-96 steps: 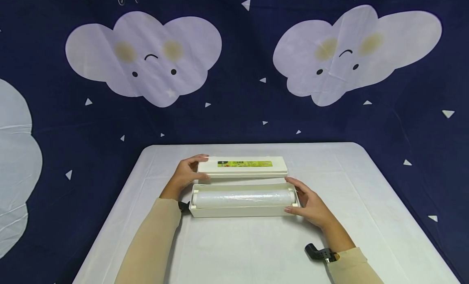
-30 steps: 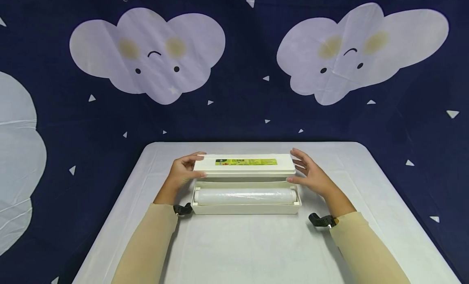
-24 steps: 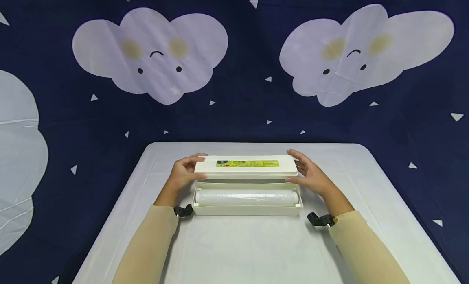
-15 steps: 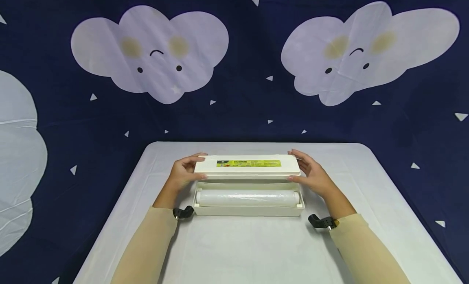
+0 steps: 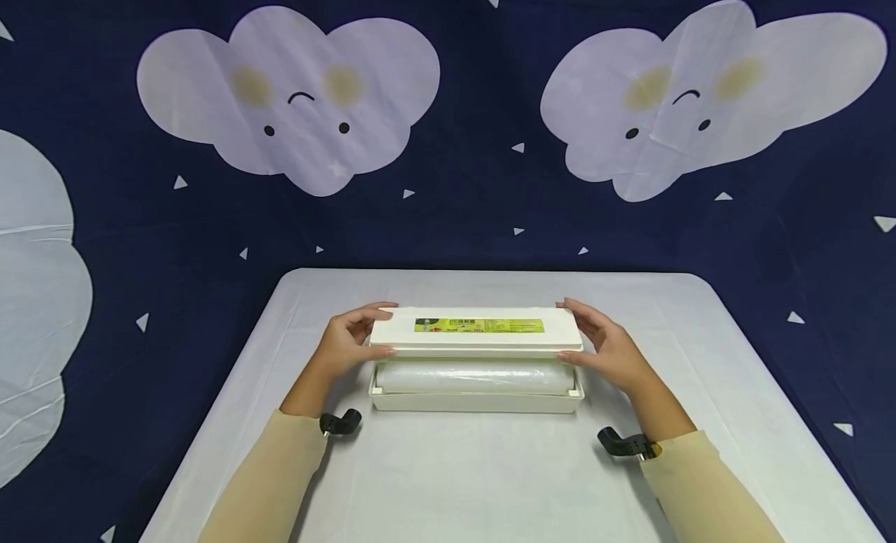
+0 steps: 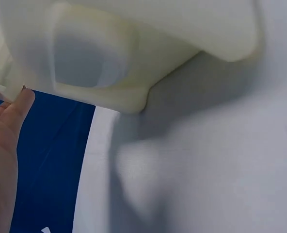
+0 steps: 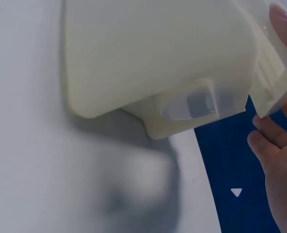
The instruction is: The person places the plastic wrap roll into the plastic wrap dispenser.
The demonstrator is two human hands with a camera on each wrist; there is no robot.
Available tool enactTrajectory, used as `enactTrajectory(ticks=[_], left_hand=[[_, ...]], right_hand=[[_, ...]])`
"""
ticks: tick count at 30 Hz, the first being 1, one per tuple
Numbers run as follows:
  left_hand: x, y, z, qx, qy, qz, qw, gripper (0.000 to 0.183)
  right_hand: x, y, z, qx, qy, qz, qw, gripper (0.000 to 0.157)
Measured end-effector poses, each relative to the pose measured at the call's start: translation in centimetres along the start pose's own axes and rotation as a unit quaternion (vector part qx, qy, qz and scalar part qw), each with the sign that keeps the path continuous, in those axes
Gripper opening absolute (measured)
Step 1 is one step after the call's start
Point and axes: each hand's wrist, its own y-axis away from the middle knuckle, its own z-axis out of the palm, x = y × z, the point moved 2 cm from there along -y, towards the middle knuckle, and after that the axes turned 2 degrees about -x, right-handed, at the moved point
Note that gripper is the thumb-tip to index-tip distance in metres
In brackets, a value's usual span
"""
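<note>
A long white lid [image 5: 399, 339] with a yellow-green label [image 5: 479, 325] is held level between both hands, over the rear part of an uncovered white box. My left hand [image 5: 343, 345] grips its left end, thumb on the front edge and fingers behind. At the opposite end, my right hand [image 5: 612, 352] pinches it the same way. Inside the box [image 5: 476, 404] lies a roll of cling film [image 5: 476, 377], its rear side hidden under the lid. The right wrist view has the lid's end [image 7: 274, 80] at the fingers, above the box wall [image 7: 153, 53].
The box stands on a white-covered table [image 5: 476, 481] with rounded far corners. Behind it hangs a dark blue cloth [image 5: 476, 208] printed with clouds. A black wrist device [image 5: 341, 422] sits by the left cuff, another black device [image 5: 625, 443] by the right.
The right hand has gone from the box's right end to the lid's right end. Both hands have since brought the lid nearer to me, so it now overlaps the box's rear part.
</note>
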Motion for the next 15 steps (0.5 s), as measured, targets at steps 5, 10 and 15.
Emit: enactTrajectory(ticks=[5, 10, 15], left_hand=[[0.7, 1.2, 0.5, -0.020, -0.042, -0.006, 0.9989, 0.061], [1.2, 2.6, 0.9, -0.043, -0.072, 0.006, 0.9965, 0.062], [1.2, 4.0, 1.1, -0.059, -0.086, 0.009, 0.9945, 0.061]], right_hand=[[0.0, 1.5, 0.1, -0.001, 0.007, -0.002, 1.000, 0.096], [-0.1, 3.0, 0.7, -0.009, 0.005, -0.013, 1.000, 0.098], [-0.3, 4.2, 1.3, -0.007, -0.005, -0.015, 1.000, 0.098]])
